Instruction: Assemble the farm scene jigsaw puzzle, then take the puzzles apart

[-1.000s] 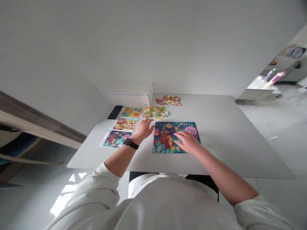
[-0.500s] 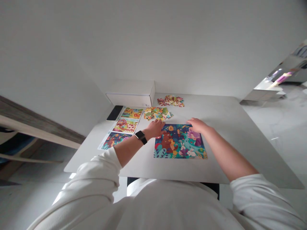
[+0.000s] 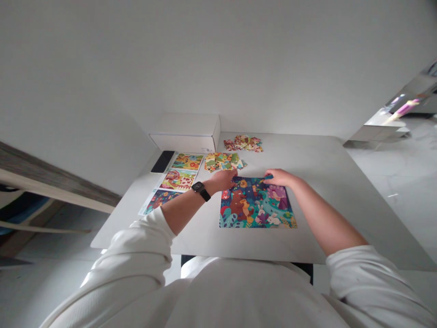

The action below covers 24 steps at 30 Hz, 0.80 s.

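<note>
A dark blue, colourful jigsaw puzzle [image 3: 251,205] with forest animals lies assembled in front of me. At its far left corner is my left hand [image 3: 225,180], wearing a black watch, fingers bent together with thumb and fingertips at the edge. Over the far right edge, my right hand [image 3: 278,176] pinches a dark blue puzzle piece [image 3: 268,176] that looks slightly raised from the rest. My fingers partly hide both far corners. Just beyond my left hand lies a pile of yellow and green puzzle pieces [image 3: 221,161].
Red and pink puzzle pieces [image 3: 244,143] are heaped farther back. Picture cards [image 3: 177,179] lie in a column at the left, beside a black phone [image 3: 163,161]. A white box [image 3: 184,132] stands against the wall on the white table [image 3: 327,182].
The fingers of my right hand have curled inward at the far edge, and a dark blue piece now shows raised there. My left hand has bent its fingers at the corner.
</note>
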Available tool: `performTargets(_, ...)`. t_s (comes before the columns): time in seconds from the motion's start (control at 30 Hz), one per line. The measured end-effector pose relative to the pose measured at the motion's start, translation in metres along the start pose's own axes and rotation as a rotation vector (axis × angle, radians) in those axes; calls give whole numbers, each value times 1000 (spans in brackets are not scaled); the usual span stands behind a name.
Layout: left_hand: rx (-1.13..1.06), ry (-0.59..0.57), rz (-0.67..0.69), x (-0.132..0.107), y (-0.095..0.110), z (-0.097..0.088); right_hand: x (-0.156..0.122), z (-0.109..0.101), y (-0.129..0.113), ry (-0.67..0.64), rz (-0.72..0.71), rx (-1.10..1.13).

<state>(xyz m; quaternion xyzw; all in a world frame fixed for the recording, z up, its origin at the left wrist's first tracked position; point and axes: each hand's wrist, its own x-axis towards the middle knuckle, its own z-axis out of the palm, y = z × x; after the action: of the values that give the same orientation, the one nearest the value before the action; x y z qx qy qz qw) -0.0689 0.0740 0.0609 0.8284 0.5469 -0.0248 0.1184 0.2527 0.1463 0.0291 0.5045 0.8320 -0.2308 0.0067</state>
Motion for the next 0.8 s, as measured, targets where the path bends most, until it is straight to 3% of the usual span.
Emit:
performTargets(0.17, -18, 42, 21, -3, 1, -4, 8, 6, -15, 57, -15, -114)
performTargets(0.4, 15, 104, 62, -12, 5, -8, 13, 2, -31, 33, 19, -129)
performTargets(0.6, -99, 174, 90, -17, -1, -12, 14, -2, -29, -49, 17, 0)
performTargets(0.8, 14, 181, 159, -24, 4, -13, 13, -4, -22, -49, -49, 43)
